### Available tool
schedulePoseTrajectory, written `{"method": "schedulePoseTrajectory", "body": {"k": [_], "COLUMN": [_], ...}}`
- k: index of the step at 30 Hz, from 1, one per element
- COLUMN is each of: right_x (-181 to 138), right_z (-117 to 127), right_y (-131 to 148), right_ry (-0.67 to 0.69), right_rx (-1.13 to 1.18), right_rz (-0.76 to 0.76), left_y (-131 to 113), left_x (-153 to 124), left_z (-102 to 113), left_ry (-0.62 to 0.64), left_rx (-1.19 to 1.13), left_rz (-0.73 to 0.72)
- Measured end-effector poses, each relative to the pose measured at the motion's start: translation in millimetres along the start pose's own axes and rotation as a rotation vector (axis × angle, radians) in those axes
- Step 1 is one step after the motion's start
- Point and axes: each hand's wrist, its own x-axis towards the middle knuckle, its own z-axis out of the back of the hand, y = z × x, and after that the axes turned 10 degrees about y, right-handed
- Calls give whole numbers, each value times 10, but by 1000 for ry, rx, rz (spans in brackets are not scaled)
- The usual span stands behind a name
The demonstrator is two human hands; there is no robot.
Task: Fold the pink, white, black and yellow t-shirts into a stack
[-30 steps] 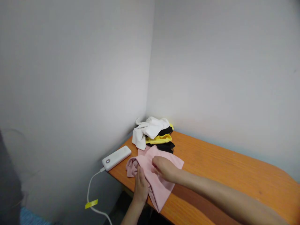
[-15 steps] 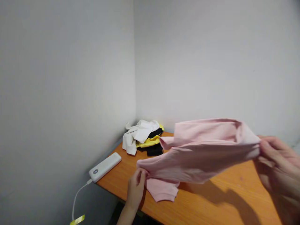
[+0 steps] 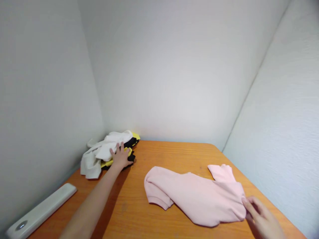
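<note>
A pink garment (image 3: pixel 196 196) with short sleeves lies folded lengthwise on the wooden table, one sleeve poking out at the upper right and one at the lower left. My right hand (image 3: pixel 260 212) pinches its right end between thumb and fingers. Far to the left, my left hand (image 3: pixel 121 157) reaches out with spread fingers over a heap of clothes, at its right side. The heap has a white garment (image 3: pixel 109 146) on top, with yellow cloth (image 3: pixel 107 163) and black cloth (image 3: pixel 131 142) below it.
A white power bank (image 3: pixel 42 210) lies along the table's left edge, by the wall. The wooden table (image 3: pixel 174 152) stands in a corner, with walls at its left, back and right.
My left hand has let go of the pink garment and moved over to the clothes heap. The garment has come down flat onto the table. My view has swung right.
</note>
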Motion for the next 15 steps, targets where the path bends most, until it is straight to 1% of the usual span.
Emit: {"method": "schedulePoseTrajectory", "body": {"k": [1, 2, 5, 7, 8, 9, 11, 12, 13, 15], "right_x": [-25, -44, -89, -111, -120, -130, -164, -194, -237, -362], "right_z": [48, 94, 218, 275, 288, 284, 200, 110, -13, -342], "right_y": [-64, -127, -281, -309, -286, -231, -22, 127, 299, 666], "right_ry": [43, 76, 117, 96, 44, -29, -161, -178, -140, 27], "right_rx": [-20, -42, -102, -151, -197, -255, -358, -376, -367, -270], "right_rz": [-9, -11, -1, 12, 28, 55, 145, 203, 264, 383], "left_y": [52, 113, 336, 497, 572, 640, 737, 760, 762, 695], "left_x": [51, 85, 102, 66, 42, 17, -29, -49, -70, -127], "left_z": [-48, -89, -174, -203, -212, -217, -216, -210, -200, -169], "left_ry": [33, 40, -6, -22, -21, -15, 11, 29, 49, 90], "left_rx": [38, 85, 219, 254, 258, 255, 249, 250, 253, 256], "left_rz": [25, 28, -5, -33, -49, -65, -104, -121, -131, -117]}}
